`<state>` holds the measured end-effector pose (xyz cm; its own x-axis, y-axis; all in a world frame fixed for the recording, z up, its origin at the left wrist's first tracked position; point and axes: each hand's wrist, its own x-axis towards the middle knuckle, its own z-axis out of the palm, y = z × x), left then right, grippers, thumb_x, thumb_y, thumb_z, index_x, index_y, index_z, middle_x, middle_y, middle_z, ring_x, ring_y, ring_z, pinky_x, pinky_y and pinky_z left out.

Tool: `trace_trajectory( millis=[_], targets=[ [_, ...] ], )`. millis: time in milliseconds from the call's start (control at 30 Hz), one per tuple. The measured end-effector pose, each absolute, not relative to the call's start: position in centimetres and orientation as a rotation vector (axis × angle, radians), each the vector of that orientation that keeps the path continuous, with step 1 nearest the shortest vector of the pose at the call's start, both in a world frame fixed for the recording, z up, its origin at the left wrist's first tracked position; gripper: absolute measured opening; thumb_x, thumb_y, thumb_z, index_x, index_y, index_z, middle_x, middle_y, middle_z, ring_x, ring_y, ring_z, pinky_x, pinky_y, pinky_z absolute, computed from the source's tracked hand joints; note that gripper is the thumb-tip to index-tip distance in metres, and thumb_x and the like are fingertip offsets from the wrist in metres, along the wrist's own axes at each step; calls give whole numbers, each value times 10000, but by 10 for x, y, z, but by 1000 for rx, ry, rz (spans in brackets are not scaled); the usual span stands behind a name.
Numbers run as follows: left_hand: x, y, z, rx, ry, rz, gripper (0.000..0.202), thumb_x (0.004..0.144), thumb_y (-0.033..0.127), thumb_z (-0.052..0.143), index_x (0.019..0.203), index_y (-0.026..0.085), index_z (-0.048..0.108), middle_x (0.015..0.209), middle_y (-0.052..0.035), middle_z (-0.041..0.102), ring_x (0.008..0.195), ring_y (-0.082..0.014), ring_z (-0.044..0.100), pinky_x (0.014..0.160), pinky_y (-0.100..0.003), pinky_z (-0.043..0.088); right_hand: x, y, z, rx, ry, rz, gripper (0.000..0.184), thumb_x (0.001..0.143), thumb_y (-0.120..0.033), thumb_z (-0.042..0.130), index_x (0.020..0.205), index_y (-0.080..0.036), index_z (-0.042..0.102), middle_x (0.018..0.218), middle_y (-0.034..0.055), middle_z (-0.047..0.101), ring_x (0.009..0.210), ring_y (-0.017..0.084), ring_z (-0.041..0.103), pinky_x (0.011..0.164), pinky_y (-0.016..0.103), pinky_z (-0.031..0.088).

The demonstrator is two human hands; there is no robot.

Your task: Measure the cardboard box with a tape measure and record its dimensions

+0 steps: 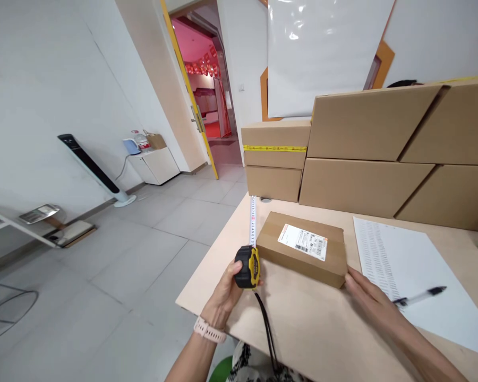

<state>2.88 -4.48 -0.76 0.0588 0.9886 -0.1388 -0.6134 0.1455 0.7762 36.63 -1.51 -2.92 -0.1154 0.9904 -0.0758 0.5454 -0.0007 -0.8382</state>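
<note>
My left hand [225,289] is closed around a yellow and black tape measure [247,267]. Its white blade [253,223] runs away from me along the left side of a small flat cardboard parcel [298,259] with a white shipping label [302,241]. My right hand [369,298] lies flat on the table with fingers stretched out, fingertips touching the parcel's near right corner. A black cord [266,329] hangs from the tape measure toward me.
Large cardboard boxes [366,154] are stacked along the far side of the wooden table [302,323], one with yellow tape. A printed sheet [406,265] with a pen [420,295] lies to the right. The table's left edge drops to a tiled floor.
</note>
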Motion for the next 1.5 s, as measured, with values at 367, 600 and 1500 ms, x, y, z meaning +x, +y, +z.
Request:
trace_trajectory(
  millis=[367,600,1500],
  targets=[
    [37,10,64,779,618,1345,523,686,416,699,1115,135,598,939,-93,688,742,-249,673,698,-448,578,376,39,29,-1727,-1804,660,973,647,-617,677,1463,-279,268,1072,90,659,915,307,642,750,417,526],
    [50,12,78,785,617,1354,463,712,423,684,1089,159,628,970,-88,688,731,-245,673,674,-424,583,369,100,-3,-1383,-1541,876,684,676,-562,705,1237,-251,465,1343,119,510,1242,303,477,961,434,466],
    [94,-72,72,551,646,972,569,736,549,621,1125,135,651,905,-108,594,737,-242,625,581,-352,565,373,102,88,-1315,-1908,522,349,891,-486,437,1022,-279,684,1161,49,666,1129,270,559,951,435,448]
  ],
)
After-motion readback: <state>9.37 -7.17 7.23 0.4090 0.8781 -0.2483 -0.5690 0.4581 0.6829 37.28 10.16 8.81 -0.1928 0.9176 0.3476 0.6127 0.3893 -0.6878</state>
